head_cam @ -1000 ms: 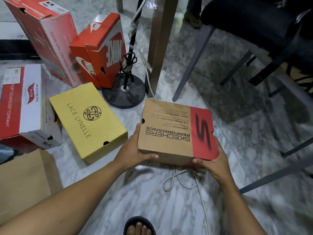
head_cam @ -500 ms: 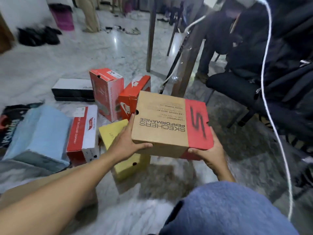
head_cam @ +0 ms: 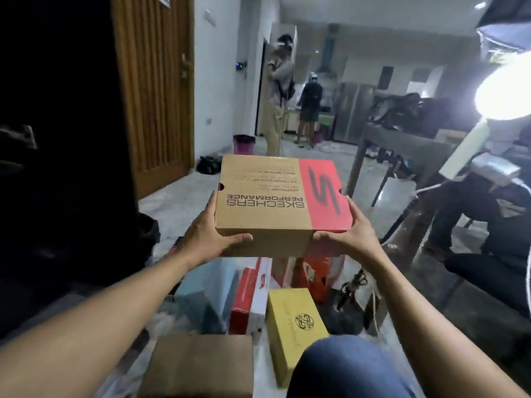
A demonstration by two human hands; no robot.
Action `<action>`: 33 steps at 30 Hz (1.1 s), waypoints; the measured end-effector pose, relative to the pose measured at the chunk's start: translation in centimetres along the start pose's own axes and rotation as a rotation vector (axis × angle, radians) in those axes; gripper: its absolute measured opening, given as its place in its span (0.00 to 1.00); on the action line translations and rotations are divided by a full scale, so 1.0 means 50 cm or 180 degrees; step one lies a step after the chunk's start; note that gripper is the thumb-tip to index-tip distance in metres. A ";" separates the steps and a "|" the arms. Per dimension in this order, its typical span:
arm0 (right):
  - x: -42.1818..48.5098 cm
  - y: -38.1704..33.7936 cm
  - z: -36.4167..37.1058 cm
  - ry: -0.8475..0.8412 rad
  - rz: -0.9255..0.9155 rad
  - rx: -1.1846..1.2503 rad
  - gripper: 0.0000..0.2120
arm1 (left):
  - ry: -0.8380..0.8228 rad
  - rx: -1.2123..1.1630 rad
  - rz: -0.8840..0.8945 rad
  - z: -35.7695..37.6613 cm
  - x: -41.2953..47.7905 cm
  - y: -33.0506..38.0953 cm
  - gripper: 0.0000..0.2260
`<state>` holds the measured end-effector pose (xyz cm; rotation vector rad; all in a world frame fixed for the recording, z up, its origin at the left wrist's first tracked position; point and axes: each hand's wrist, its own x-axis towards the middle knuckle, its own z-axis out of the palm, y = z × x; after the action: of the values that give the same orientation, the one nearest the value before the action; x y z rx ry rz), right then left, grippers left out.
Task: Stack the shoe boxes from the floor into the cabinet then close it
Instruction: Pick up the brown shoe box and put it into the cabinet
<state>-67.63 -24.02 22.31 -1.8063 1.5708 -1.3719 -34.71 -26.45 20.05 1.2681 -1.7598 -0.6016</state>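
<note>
- The brown cardboard shoe box with a red end (head_cam: 283, 208) is mid-frame, held above the floor.
- The left hand (head_cam: 205, 239) and right hand (head_cam: 352, 235) each clasp a near corner, thumbs pressed on the front wall.
- Risk: gripped only at the near side, its far end could dip.
- The yellow cardboard box (head_cam: 293, 326) and white cord (head_cam: 374, 308) at lower frame could catch a foot.

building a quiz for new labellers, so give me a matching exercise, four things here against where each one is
Things:
1 Skechers box
2 yellow box
3 plain brown box
4 pink bucket

Places:
a far back by the white wall
b on the floor, just right of the red and white box
c gripped between left hand and right hand
d at the bottom edge of the view

Pairs: 1-c, 2-b, 3-d, 4-a
</note>
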 end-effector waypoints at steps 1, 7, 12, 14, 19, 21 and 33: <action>0.015 -0.030 0.028 -0.0073 -0.0077 0.0063 0.51 | 0.0141 0.0048 -0.0030 -0.042 -0.010 0.000 0.61; 0.062 -0.190 0.218 -0.0632 -0.0648 0.0492 0.43 | 0.0789 0.0447 -0.0364 -0.284 -0.120 -0.016 0.64; 0.039 -0.325 0.382 -0.1270 -0.1000 0.1069 0.40 | 0.1358 0.0767 -0.0722 -0.457 -0.268 -0.020 0.65; 0.026 -0.367 0.441 -0.1580 -0.1053 0.1247 0.37 | 0.1580 0.0873 -0.0829 -0.510 -0.313 -0.029 0.65; 0.034 -0.443 0.612 -0.2252 -0.1105 0.1420 0.44 | 0.2036 0.0897 -0.1115 -0.602 -0.389 -0.119 0.65; 0.047 -0.461 0.703 -0.2533 -0.1189 0.1348 0.47 | 0.2216 0.0774 -0.1244 -0.622 -0.419 -0.177 0.63; 0.054 -0.434 1.260 -0.3758 -0.0857 0.1218 0.45 | 0.3303 -0.0015 -0.1763 -0.638 -0.492 -0.582 0.36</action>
<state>-3.44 -38.87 12.15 -1.9776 0.4257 -0.3903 10.10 -11.24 4.83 1.6511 -0.5537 -0.1502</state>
